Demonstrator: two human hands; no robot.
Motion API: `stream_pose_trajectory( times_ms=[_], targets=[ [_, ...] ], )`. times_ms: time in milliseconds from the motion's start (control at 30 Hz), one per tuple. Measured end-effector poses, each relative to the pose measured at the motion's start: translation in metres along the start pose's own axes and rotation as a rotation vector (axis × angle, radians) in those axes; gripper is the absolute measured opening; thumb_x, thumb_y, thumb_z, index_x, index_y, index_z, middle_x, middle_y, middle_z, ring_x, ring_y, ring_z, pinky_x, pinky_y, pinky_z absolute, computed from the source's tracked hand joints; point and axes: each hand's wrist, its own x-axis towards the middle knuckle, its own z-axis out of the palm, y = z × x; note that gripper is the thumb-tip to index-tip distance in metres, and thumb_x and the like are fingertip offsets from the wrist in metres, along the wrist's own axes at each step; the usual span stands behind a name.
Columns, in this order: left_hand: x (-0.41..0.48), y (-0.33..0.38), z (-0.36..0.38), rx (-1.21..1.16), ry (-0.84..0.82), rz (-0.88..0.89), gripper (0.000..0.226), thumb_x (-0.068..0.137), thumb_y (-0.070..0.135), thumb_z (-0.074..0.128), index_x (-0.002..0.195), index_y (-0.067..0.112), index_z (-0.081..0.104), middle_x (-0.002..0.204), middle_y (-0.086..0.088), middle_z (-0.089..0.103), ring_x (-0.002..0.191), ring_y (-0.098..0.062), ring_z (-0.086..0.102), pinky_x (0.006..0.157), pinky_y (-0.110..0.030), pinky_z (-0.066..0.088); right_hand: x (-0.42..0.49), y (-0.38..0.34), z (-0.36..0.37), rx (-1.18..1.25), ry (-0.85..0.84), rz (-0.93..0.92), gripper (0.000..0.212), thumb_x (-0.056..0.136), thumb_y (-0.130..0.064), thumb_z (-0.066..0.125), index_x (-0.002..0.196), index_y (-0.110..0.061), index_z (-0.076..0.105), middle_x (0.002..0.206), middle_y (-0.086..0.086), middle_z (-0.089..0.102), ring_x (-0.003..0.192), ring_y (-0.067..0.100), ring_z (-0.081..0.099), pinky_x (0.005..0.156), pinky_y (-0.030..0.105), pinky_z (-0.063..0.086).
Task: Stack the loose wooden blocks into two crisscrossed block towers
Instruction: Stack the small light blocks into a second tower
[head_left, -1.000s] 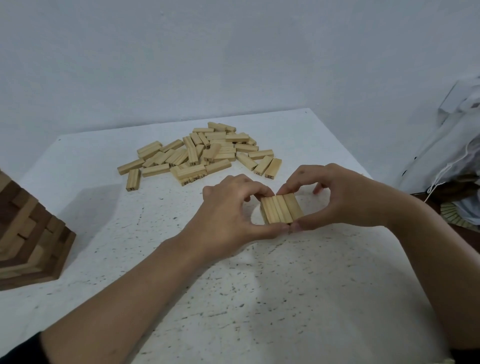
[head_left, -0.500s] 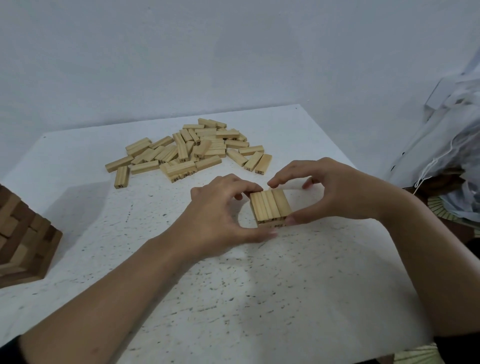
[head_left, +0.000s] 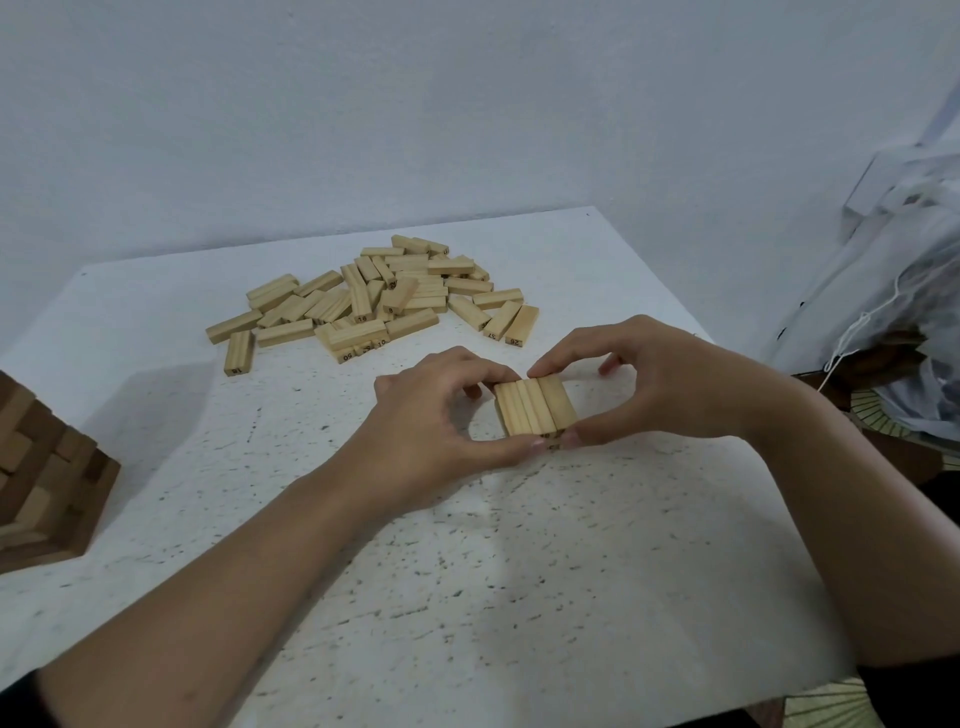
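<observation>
Shows left hand (head_left: 431, 415) and right hand (head_left: 654, 384) curled, pinching small block stack (head_left: 535, 413) by its ends; likely light, stiff, smooth, best squeezed there.

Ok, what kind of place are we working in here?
Likely a plain room at home: a white speckled table against bare white walls, loose wooden blocks piled on it, a stuffed plastic bag alongside.
</observation>
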Motion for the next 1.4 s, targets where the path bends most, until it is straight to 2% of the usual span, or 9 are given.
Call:
stream_pose_trajectory(
  times_ms=[400, 700, 800, 867, 967, 1067, 1167, 1267, 1400],
  targets=[
    [0.0, 0.003, -0.001, 0.006, 0.011, -0.003, 0.066, 0.06, 0.08, 0.065, 0.115, 0.042, 0.068, 0.11, 0.024, 0.062, 0.109, 0.005, 0.053, 0.1, -0.053, 0.041, -0.001, -0.002, 0.0, -0.011, 0.003, 0.006, 0.052, 0.071, -0.05, 0.084, 0.12, -0.05, 0.065, 0.125, -0.033, 0.059, 0.123, -0.007, 0.045, 0.092, 0.022, 0.04],
    [-0.003, 0.003, -0.001, 0.01, -0.006, -0.012, 0.069, 0.057, 0.086, 0.065, 0.116, 0.05, 0.062, 0.113, 0.027, 0.059, 0.112, 0.005, 0.051, 0.101, -0.05, 0.042, -0.006, -0.01, -0.002, 0.04, 0.012, 0.01, 0.067, 0.071, -0.048, 0.083, 0.133, -0.048, 0.057, 0.123, -0.031, 0.062, 0.122, -0.008, 0.049, 0.091, 0.02, 0.039],
    [-0.003, 0.004, -0.008, -0.01, -0.003, -0.036, 0.068, 0.061, 0.087, 0.064, 0.119, 0.05, 0.062, 0.114, 0.029, 0.059, 0.114, 0.004, 0.051, 0.102, -0.043, 0.042, -0.007, -0.015, -0.002, 0.09, 0.059, 0.022, 0.06, 0.07, -0.059, 0.074, 0.127, -0.045, 0.061, 0.119, -0.029, 0.065, 0.119, -0.007, 0.054, 0.094, 0.026, 0.045],
    [-0.001, 0.003, -0.015, -0.06, 0.02, -0.035, 0.055, 0.073, 0.08, 0.063, 0.118, 0.048, 0.065, 0.113, 0.026, 0.062, 0.112, 0.004, 0.054, 0.095, -0.031, 0.043, -0.006, -0.017, -0.001, 0.165, 0.127, 0.028, 0.05, 0.072, -0.059, 0.072, 0.118, -0.04, 0.068, 0.113, -0.024, 0.069, 0.115, -0.004, 0.059, 0.093, 0.028, 0.05],
    [0.007, -0.001, -0.028, -0.069, 0.092, -0.021, 0.027, 0.093, 0.052, 0.059, 0.116, 0.039, 0.068, 0.112, 0.023, 0.064, 0.105, 0.006, 0.057, 0.081, -0.017, 0.038, 0.0, -0.016, 0.002, 0.221, 0.277, 0.052, 0.019, 0.089, -0.04, 0.071, 0.107, -0.032, 0.073, 0.105, -0.02, 0.072, 0.106, -0.005, 0.063, 0.088, 0.02, 0.049],
    [0.018, -0.008, -0.039, 0.076, 0.133, 0.008, 0.021, 0.103, 0.037, 0.053, 0.12, 0.036, 0.066, 0.115, 0.023, 0.062, 0.107, 0.005, 0.056, 0.095, -0.03, 0.04, 0.011, -0.016, 0.004, 0.106, 0.393, 0.098, 0.014, 0.098, -0.025, 0.062, 0.107, -0.03, 0.072, 0.105, -0.021, 0.07, 0.103, -0.008, 0.061, 0.081, 0.012, 0.041],
    [0.035, -0.016, -0.04, 0.394, 0.083, 0.047, 0.03, 0.107, 0.032, 0.042, 0.131, 0.036, 0.059, 0.13, 0.02, 0.056, 0.124, -0.007, 0.047, 0.099, -0.043, 0.027, 0.021, -0.018, 0.006, -0.032, 0.409, 0.129, 0.019, 0.101, -0.024, 0.055, 0.113, -0.029, 0.069, 0.111, -0.02, 0.064, 0.107, -0.002, 0.057, 0.085, 0.012, 0.04],
    [0.051, -0.02, -0.034, 0.63, 0.039, 0.092, 0.038, 0.107, 0.029, 0.038, 0.142, 0.035, 0.051, 0.144, 0.018, 0.049, 0.13, -0.011, 0.038, 0.094, -0.041, 0.02, 0.03, -0.023, 0.007, -0.148, 0.337, 0.154, 0.027, 0.103, -0.025, 0.049, 0.125, -0.025, 0.066, 0.125, -0.014, 0.062, 0.116, 0.005, 0.054, 0.098, 0.023, 0.042],
    [0.06, -0.022, -0.028, 0.74, 0.046, 0.142, 0.039, 0.106, 0.029, 0.038, 0.142, 0.036, 0.052, 0.144, 0.021, 0.051, 0.126, -0.011, 0.04, 0.088, -0.04, 0.014, 0.039, -0.028, 0.01, -0.237, 0.27, 0.171, 0.032, 0.102, -0.026, 0.044, 0.128, -0.025, 0.063, 0.134, -0.009, 0.058, 0.124, 0.013, 0.049, 0.108, 0.041, 0.04]
  ],
)
